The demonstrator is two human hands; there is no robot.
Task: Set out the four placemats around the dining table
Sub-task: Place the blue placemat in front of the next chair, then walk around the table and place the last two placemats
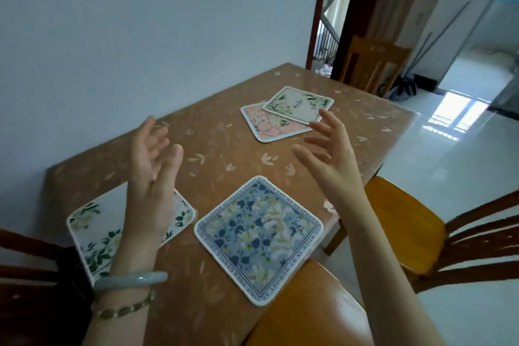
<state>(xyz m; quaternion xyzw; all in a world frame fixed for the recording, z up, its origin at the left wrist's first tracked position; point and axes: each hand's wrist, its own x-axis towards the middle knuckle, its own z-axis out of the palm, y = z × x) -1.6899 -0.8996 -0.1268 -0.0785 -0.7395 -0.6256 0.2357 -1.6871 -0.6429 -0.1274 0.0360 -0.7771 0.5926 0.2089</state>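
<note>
A blue floral placemat (pixel 258 239) lies near the table's front edge. To its left lies a white placemat with green leaves (pixel 90 230), partly hidden under my left forearm. Further back, a white-and-green placemat (pixel 299 104) overlaps a pink floral placemat (pixel 269 126). My left hand (pixel 150 166) hovers open above the table, palm turned inward, holding nothing. My right hand (pixel 327 149) is also raised and open, its fingers spread just in front of the two overlapping mats. Both hands are clear of every mat.
The brown leaf-patterned table (pixel 213 143) stands against the wall on the left. Yellow wooden chairs stand at the front (pixel 303 306), right (pixel 404 225) and far end (pixel 373 62). A dark chair (pixel 31 255) is at the left. White tiled floor lies to the right.
</note>
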